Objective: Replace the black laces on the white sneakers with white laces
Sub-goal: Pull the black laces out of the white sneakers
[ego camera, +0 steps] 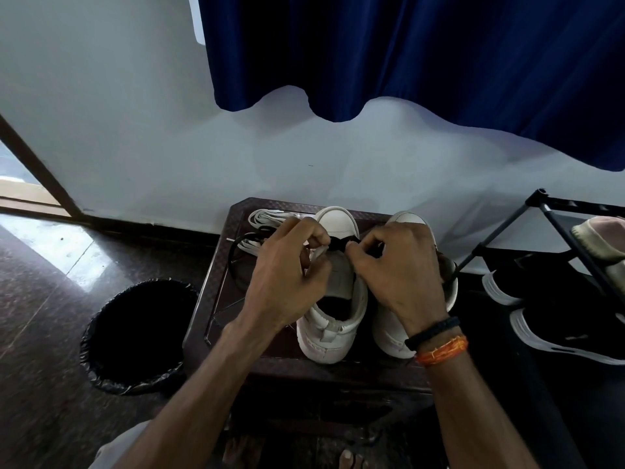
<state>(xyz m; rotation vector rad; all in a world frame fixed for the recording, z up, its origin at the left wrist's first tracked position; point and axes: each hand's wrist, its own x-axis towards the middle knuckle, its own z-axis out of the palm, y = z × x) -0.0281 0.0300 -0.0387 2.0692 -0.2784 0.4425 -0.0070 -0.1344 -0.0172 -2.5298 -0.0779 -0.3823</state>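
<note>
Left sneaker [333, 299], on table [216, 299]: left hand [287, 279] and right hand [399, 272] both pinch black lace [340, 244] over its tongue; white laces [270, 218] beyond.

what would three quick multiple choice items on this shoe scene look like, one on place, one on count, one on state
1. Where do the white laces lie?
A. on the stool's far left corner
B. in the bin
C. on the shoe rack

2. How many white sneakers stand on the stool?
A. one
B. two
C. three

3. What is the right hand doing?
A. resting flat
B. pinching the black lace
C. hanging idle

Key: 1 A, they sit bundled beyond the left hand; 2 B, a pair side by side; 3 B, fingertips meet on the lace.
</note>
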